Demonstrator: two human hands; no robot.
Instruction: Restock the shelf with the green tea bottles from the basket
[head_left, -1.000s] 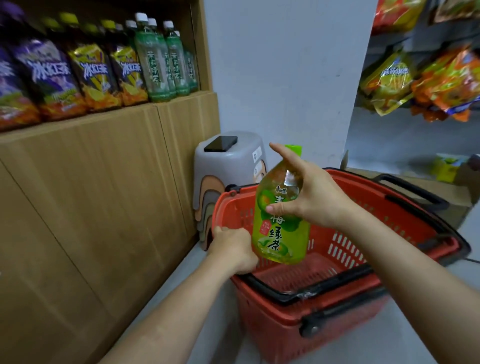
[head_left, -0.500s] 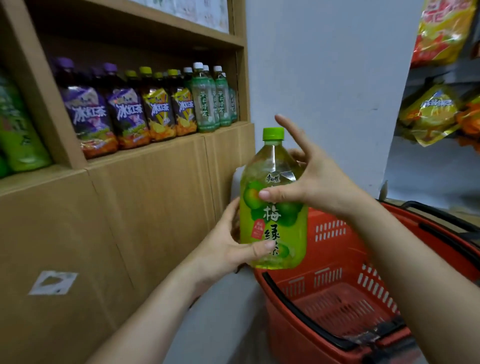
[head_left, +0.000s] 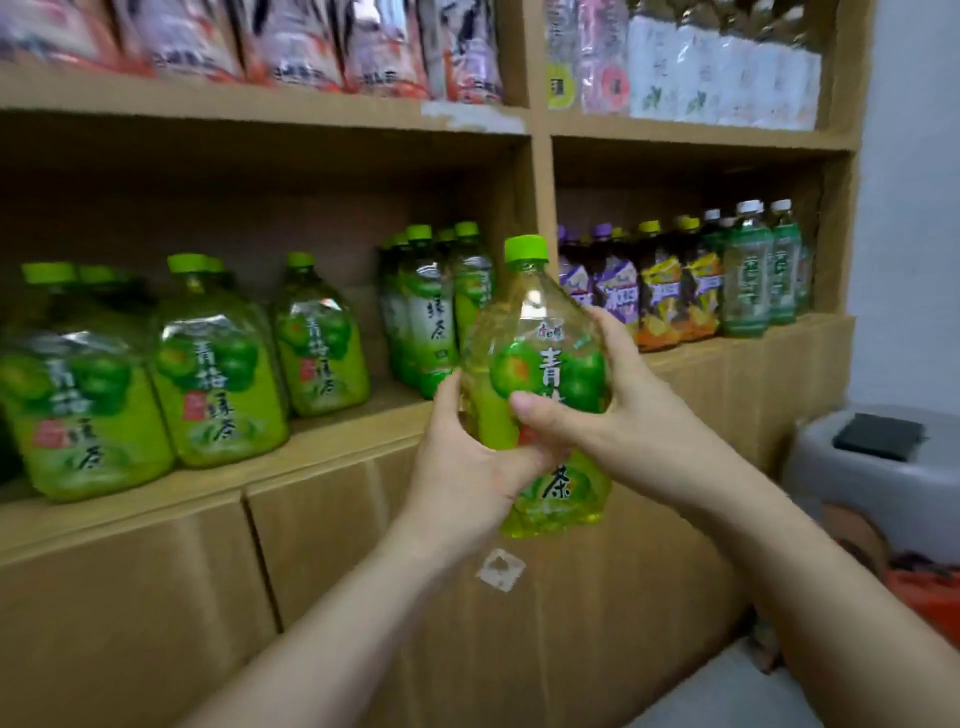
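Observation:
I hold one green tea bottle (head_left: 540, 358) with a green cap upright in front of the wooden shelf (head_left: 332, 441). My left hand (head_left: 467, 462) grips its lower left side, and my right hand (head_left: 608, 410) wraps its middle from the right. Several matching green tea bottles (head_left: 218, 374) stand in rows on the shelf board to the left, with a gap of bare board just left of the held bottle. Only a sliver of the red basket (head_left: 930, 597) shows at the right edge.
Slimmer green bottles (head_left: 436, 317) stand behind the held bottle. Purple, yellow and pale green drink bottles (head_left: 691, 291) fill the right compartment. Snack packs (head_left: 291, 47) line the upper shelf. A grey stool (head_left: 872, 488) with a dark phone (head_left: 878, 436) on it stands at the right.
The bottle has risen from the basket up to shelf height and moved left. My view has swung up and left, so the basket has nearly left the frame.

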